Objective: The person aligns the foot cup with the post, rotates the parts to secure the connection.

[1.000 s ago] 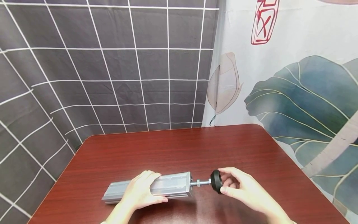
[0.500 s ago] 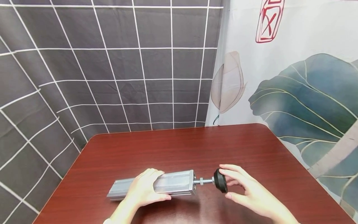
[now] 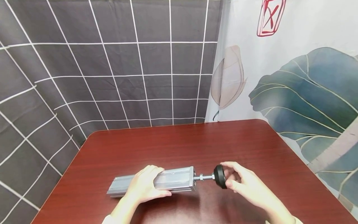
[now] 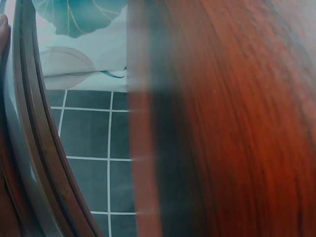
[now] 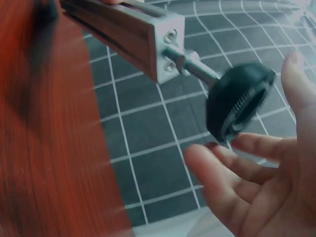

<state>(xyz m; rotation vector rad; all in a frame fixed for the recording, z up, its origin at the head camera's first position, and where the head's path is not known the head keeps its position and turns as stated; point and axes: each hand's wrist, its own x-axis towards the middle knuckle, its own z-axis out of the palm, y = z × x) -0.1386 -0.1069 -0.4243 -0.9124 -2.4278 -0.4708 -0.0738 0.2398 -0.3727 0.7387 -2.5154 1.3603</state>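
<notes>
Apparently, the step is turning the black foot (image 3: 219,176) on its threaded stud (image 3: 207,177), which juts from the right end of the aluminium profile (image 3: 176,179). That profile is held crosswise over the near part of the table (image 3: 167,143); the left wrist view shows a gap under it. To do this well, I'd keep the profile level and stop it rolling, turn the foot by its rim in short strokes, square to the stud, and watch that the nut (image 3: 201,177) doesn't wander.

From where I stand, the 2 hands are well apart. The left hand (image 3: 142,186) is clamped over the profile, thumb on the near side. The right hand (image 3: 247,186) is half open, its fingers loosely around the foot; the right wrist view shows a gap between 1 raised fingertip and the rim. Whether the lower fingertips touch, I can't tell.
</notes>
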